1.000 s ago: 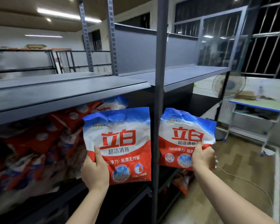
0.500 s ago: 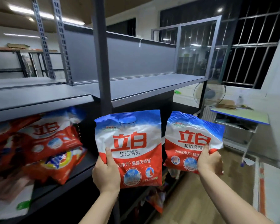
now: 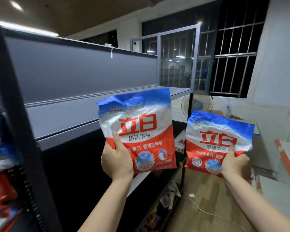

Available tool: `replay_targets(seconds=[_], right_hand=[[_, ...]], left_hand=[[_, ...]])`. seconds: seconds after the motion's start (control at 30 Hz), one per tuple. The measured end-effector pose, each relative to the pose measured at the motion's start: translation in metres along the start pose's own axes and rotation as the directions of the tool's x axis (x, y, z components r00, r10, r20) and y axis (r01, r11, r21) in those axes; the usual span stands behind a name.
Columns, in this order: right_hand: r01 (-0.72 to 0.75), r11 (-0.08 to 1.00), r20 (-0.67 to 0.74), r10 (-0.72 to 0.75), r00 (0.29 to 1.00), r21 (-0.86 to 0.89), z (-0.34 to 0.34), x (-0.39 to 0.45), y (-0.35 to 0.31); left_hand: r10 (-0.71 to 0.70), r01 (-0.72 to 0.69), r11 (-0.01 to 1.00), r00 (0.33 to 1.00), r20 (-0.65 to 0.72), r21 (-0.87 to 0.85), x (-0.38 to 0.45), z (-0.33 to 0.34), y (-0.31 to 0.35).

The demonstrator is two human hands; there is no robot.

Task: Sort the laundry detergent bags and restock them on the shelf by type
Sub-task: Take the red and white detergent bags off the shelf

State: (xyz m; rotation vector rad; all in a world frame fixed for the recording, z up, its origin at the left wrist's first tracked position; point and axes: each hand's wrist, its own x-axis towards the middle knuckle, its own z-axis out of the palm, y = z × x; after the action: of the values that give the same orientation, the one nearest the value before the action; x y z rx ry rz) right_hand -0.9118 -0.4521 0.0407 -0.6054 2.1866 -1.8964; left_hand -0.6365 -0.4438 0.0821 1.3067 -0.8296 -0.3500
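Left hand (image 3: 116,162) grips larger detergent bag (image 3: 137,131); right hand (image 3: 235,163) grips smaller bag (image 3: 218,141); both upright beside grey shelf (image 3: 65,121).

**A:** What sits up and left of the left thumb (image 3: 116,139)?

**B:** A grey shelf board (image 3: 62,118), which runs back to a grey back panel (image 3: 74,71).

**A:** And lower down, far left of that thumb?

**B:** Red bags (image 3: 0,190) on the shelf below. They are blurred.

**A:** And under the right thumb (image 3: 231,150)?

**B:** Wooden floor (image 3: 208,186). A white cable (image 3: 208,213) lies across it, and there is a small white scrap (image 3: 192,195) near the shelf's leg. Below and between the thumbs, crumpled packets (image 3: 171,193) lie on the bottom shelf. I can't tell what kind they are.
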Motion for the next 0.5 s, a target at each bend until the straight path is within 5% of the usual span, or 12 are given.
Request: replay_targets(seconds=[0.5], right_hand=[[0.049,0.996,-0.112,-0.041,0.993,0.075,0.128,0.191,-0.052]], left_hand=[[0.021,-0.027,0.996,0.997,-0.079,-0.083,0.096,0.240,0.056]])
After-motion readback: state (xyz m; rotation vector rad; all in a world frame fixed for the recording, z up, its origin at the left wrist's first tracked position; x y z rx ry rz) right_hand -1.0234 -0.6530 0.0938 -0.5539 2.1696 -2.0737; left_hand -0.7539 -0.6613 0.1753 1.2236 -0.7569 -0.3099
